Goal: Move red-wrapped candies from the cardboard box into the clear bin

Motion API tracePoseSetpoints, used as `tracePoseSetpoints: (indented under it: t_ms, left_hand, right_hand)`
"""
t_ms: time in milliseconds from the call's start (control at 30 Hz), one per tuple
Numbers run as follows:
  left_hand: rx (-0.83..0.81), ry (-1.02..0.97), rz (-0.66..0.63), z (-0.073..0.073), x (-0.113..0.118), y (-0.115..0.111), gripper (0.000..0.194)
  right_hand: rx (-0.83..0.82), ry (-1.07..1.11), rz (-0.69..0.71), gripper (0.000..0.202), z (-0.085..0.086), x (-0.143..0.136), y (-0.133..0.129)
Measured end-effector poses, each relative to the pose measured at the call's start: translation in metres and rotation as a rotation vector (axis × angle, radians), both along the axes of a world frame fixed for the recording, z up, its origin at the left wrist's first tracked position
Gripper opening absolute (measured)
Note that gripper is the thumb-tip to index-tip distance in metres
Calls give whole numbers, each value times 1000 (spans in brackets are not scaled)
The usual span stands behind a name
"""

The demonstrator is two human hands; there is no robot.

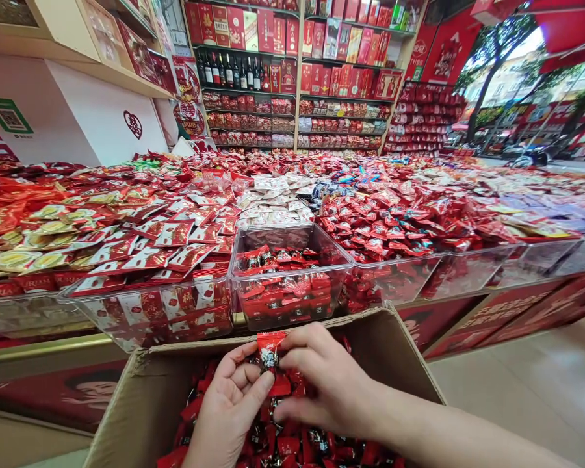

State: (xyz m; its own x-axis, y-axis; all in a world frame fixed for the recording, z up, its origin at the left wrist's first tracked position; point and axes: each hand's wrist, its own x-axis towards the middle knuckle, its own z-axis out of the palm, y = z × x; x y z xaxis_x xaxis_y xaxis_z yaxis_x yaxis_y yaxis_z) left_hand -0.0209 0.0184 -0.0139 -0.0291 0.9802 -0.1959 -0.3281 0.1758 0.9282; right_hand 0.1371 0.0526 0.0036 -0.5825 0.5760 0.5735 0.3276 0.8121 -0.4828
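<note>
A small red wrapped candy (270, 351) with white lettering and a dark printed patch is pinched in my left hand (234, 396), thumb in front and fingers behind. My right hand (326, 383) is just to the right, fingertips at the candy's edge; whether they touch it I cannot tell. Its thumb is slightly blurred and held apart from the fingers. Both hands are over an open cardboard box (127, 403) full of similar red and black candies (316, 442). Directly beyond the box, a clear plastic bin (292, 276) is partly filled with candies of the same look.
Left of the bin, red-and-white packets (170, 234) are heaped in another clear bin. Heaps of red candies (385, 221) and white packets (275, 198) spread behind. Shelves (299, 78) hold red boxes and bottles (229, 71). Tiled floor (526, 383) lies at right.
</note>
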Motion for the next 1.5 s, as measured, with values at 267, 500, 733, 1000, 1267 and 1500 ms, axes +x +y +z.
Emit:
tracePoseSetpoints:
  t_ms: [267,500,733,1000,1267,1500]
  left_hand:
    - [114,-7,80,11,2,-14,42]
    - [112,94,108,15,-1,-12,35]
    - [80,84,44,-2,-5,-6,35]
    - [54,81,-25,-11,-6,-4,31]
    - [27,143,-76,-15,-6,-3,29]
    - [33,492,-256,-48,-7,-2,15]
  right_hand:
    - [443,-251,17,9,17,4,-9]
    - [338,-76,-244,8,96,17,42]
    - [-169,-576,-123,7,108,-1,135]
    - [-74,-830,-91,5,93,-14,143]
    - [-339,-879,-11,27,76,-8,161]
    - [-297,-812,-81,14,73,-10,161]
